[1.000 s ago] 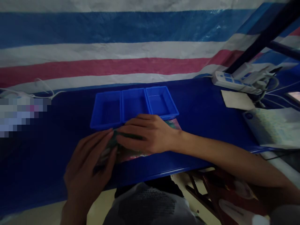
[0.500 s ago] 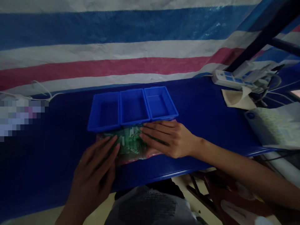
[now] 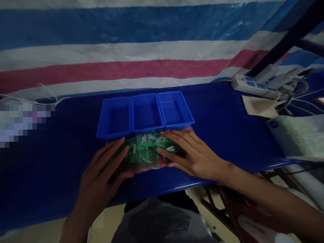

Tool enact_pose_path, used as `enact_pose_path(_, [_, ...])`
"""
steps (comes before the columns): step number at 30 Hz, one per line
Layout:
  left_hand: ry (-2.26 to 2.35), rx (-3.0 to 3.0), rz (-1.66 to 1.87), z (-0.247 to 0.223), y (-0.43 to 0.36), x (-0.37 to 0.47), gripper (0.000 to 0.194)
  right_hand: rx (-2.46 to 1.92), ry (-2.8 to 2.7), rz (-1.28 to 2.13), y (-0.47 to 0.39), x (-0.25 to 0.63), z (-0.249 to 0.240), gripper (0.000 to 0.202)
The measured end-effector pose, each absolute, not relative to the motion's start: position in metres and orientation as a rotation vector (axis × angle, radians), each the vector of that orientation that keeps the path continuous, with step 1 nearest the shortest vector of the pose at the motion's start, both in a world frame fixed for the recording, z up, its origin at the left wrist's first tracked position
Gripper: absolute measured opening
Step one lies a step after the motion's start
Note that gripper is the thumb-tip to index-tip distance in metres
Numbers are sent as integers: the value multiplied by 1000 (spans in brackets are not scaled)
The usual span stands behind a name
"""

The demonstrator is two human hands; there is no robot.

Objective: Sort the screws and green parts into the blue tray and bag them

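A clear plastic bag (image 3: 145, 152) with reddish edges lies flat on the blue table, full of small green and whitish pieces too small to name. My left hand (image 3: 101, 172) rests at the bag's left end, fingers stretched out and apart. Across its right end lies my right hand (image 3: 192, 153), also with fingers spread over the plastic. Both palms hide parts of the bag. Just behind it stand three blue bins side by side: a left bin (image 3: 99, 123), a middle bin (image 3: 148, 130) and a right bin (image 3: 188, 109).
The blue table (image 3: 222, 135) ends at a front edge close to my body. At the back right are a white power strip (image 3: 253, 86) with cables, a beige sheet (image 3: 259, 106) and a patterned packet (image 3: 301, 136). A striped tarp (image 3: 126, 54) hangs behind; a white cable (image 3: 49, 96) lies at left.
My right hand's fingers have spread wider and drawn right, showing more of the bag's contents. My left fingers have opened apart too. The view has shifted slightly.
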State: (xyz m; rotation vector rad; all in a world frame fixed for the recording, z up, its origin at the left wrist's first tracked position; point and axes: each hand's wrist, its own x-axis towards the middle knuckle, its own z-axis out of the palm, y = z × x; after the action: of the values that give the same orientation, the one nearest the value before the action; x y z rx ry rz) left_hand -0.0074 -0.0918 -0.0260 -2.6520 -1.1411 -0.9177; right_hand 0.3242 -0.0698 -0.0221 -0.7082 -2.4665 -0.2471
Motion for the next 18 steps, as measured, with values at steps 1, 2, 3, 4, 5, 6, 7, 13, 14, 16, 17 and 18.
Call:
enact_pose_path(1, [-1164,-2663,-933,-22,-90,-9,63,-685,-2450,-231,-68,327,-19,39])
enact_pose_path(2, [-1195,-2662,-949,-17,-87,-10,61,-679,-2415,-199,-64,330,-14,40])
enact_pose_path(3, [-1214,-2651,-969,-11,-82,-11,59,-685,-2378,-159,-58,332,-8,39])
enact_pose_path(4, [-1247,-2631,-980,-5,-74,-11,59,-718,-2329,-123,-51,335,-1,36])
enact_pose_path(5, [-1250,-2618,-970,0,-64,-11,56,-804,-2318,-72,-41,336,6,32])
enact_pose_path(6, [-1169,-2652,-948,4,-52,-10,51,-857,-2378,-21,-30,336,13,31])
enact_pose_path(7, [-1083,-2690,-917,8,-38,-9,44,-903,-2467,32,-19,336,19,31])
enact_pose_path(13, [-985,-3016,-602,21,27,-5,51,-999,-2523,241,30,326,38,35])
enact_pose_path(14, [-961,-3049,-581,23,31,-6,47,-1094,-2515,310,33,325,39,46])
enact_pose_path(16, [-910,-3075,-573,27,35,-8,42,-1230,-2536,583,35,325,39,70])
enact_pose_path(17, [-879,-3073,-584,28,36,-9,40,-1244,-2545,733,35,324,39,76])
enact_pose_path(18, [-850,-3064,-601,28,36,-9,38,-1224,-2547,846,35,323,39,80])
